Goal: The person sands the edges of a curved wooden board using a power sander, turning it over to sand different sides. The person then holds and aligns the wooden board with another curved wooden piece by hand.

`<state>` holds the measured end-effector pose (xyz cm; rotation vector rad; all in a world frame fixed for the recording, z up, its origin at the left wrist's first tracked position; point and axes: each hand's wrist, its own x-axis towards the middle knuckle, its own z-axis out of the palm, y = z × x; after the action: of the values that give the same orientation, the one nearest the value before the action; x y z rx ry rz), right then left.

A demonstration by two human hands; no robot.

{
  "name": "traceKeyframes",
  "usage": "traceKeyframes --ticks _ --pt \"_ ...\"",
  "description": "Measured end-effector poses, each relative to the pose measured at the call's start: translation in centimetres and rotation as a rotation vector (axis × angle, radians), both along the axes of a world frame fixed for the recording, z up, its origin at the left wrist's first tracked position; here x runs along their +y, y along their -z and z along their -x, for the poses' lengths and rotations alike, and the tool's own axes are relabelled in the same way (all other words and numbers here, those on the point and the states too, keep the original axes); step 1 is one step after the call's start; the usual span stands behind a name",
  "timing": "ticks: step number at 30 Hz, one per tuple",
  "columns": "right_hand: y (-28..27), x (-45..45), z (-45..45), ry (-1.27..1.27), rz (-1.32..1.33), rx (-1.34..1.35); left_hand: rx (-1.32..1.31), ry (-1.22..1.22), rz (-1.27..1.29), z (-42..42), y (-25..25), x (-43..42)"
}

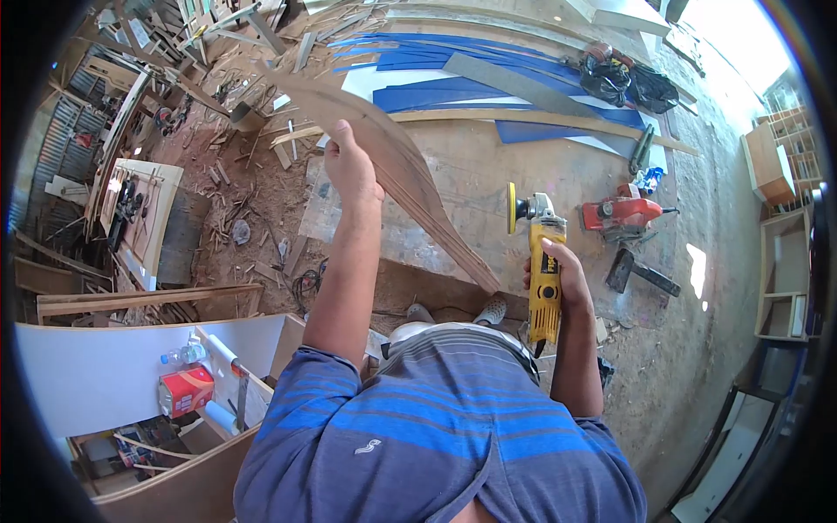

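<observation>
My left hand (353,166) is closed around a long curved wooden piece (403,164), thumb on its upper face. The wood slants from the upper left down toward my feet, wide and rounded at the far part and narrow at the near end. In my right hand (565,272) is a yellow angle grinder (545,292), held upright by its body. A yellow-rimmed disc (512,208) sits on its head, facing left toward the wood but apart from it. The fingers behind the grinder are partly hidden.
On the worktable (471,166) lie blue strips (436,94), a red power planer (621,213) and a dark hammer-like tool (641,272). Black plastic bags (628,80) rest at the far right. An open cabinet box (113,366) stands at my left. Wood scraps litter the floor.
</observation>
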<state>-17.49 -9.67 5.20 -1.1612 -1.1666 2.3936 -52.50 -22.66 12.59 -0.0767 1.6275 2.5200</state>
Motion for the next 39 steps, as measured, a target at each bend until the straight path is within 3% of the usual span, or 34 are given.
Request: traceKeyframes --ticks 11,14,29,39 --pt "1.7 1.4 -1.4 0.085 -0.025 -0.067 -0.084 -0.094 0.005 1.1 3.6 -2.0" --pt "2.2 1.5 -1.5 0.093 -0.043 -0.053 -0.024 -0.051 -0.092 1.9 5.9 -2.5" --pt "2.5 1.7 -0.9 0.097 -0.041 -0.063 0.120 0.138 -0.457 0.4 7.3 -3.2" --pt "2.1 1.7 -0.7 0.107 -0.043 -0.066 0.016 0.030 -0.430 -0.2 6.7 -2.8"
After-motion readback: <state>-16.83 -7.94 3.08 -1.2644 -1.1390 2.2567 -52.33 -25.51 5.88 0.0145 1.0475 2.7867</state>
